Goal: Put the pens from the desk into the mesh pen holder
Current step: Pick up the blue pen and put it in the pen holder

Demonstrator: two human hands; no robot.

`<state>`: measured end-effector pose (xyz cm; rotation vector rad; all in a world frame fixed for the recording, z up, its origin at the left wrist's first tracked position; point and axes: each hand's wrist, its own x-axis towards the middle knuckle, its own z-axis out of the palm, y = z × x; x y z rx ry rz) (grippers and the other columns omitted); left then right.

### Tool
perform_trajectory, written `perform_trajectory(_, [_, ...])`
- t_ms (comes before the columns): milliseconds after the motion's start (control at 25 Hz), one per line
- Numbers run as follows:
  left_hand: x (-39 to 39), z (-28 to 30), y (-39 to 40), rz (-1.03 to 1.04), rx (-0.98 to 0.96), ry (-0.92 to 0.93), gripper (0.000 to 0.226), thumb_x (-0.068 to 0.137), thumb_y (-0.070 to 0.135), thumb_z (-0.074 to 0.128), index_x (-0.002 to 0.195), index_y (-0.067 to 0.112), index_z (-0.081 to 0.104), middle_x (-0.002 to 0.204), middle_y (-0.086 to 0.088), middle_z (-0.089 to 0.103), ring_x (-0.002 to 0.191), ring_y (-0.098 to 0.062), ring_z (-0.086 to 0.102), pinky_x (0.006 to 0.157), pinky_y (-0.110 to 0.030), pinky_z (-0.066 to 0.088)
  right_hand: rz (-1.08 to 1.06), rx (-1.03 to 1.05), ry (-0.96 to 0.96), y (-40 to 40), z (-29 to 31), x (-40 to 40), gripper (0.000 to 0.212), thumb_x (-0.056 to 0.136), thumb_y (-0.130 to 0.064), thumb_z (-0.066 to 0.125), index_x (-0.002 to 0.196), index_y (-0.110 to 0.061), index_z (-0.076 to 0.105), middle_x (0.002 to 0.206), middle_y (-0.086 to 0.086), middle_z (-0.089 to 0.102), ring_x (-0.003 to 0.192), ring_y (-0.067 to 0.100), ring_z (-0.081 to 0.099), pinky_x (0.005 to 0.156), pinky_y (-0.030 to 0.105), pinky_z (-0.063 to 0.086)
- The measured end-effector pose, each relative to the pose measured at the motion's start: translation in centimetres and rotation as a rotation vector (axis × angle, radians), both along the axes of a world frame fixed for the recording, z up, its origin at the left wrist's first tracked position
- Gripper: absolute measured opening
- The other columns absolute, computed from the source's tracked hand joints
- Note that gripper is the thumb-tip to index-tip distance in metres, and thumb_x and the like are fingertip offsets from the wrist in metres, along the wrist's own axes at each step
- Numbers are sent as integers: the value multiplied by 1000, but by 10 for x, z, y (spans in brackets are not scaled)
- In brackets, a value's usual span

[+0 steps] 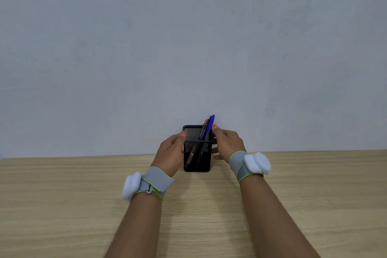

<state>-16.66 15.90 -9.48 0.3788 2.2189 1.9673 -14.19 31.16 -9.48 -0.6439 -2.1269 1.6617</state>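
Pale grey wall fills the upper part of the view, and below it runs a light wood-grain counter whose far edge meets the wall. Near that far edge stands a black mesh pen holder, square and upright. Several pens stand inside it, leaning toward its right rear corner; the tallest is a blue pen whose cap rises above the rim, with darker pens beside it. No pen lies on the bare counter that shows. A person's left hand is cupped against the holder's left side, its thumb at the top left rim and its fingers wrapped round the far side, out of sight. The right hand is at the holder's right rim, its fingers closed together around the upper ends of the pens. Each wrist wears a grey strap with a white rounded pod on it.
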Motion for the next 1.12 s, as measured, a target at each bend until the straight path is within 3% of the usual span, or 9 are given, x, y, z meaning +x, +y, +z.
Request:
perform_trajectory(120, [-3,-3,0,23,-23,-29,35,93,47,42,88,18,60,98,-3,58,98,-32,62,97,-51,47,17,-80,7,1,-2,3,29,95,-35,43,94,-18,66,105,7,69,74,29,68,65,35,57])
perform_trajectory(480, [-3,-2,-2,1,-36,-81,31,94,49,37,92,26,58,104,3,62,97,-19,63,83,-36,49,65,35,4,2,-11,0,26,90,-18,41,93,-25,66,99,4,69,84,31,71,77,38,56])
perform_trajectory(640, [-4,-4,-2,2,-18,-73,38,93,48,43,101,17,61,103,-6,63,95,-27,64,83,-40,50,38,11,28,4,-15,-4,17,90,-20,49,94,-21,66,95,5,69,74,28,70,81,42,58])
perform_trajectory(720, [-4,-5,0,1,27,-74,41,92,47,47,106,11,61,104,-10,64,88,-27,63,76,-39,53,15,-2,38,4,-18,-4,11,89,-22,53,89,-19,64,91,7,69,68,25,68,81,45,58])
perform_trajectory(880, [-1,-5,2,-22,106,-102,41,93,41,49,112,6,58,102,-9,64,79,-20,62,47,-17,51,-32,40,57,5,-22,-5,14,87,-23,58,74,-23,64,87,7,71,66,24,70,80,45,59])
perform_trajectory(1120, [0,-4,2,-48,141,-117,41,94,37,48,115,2,57,99,-8,63,71,-17,60,44,-16,49,-26,80,32,6,-27,-7,20,84,-27,55,66,-27,65,86,6,74,82,30,71,83,47,57])
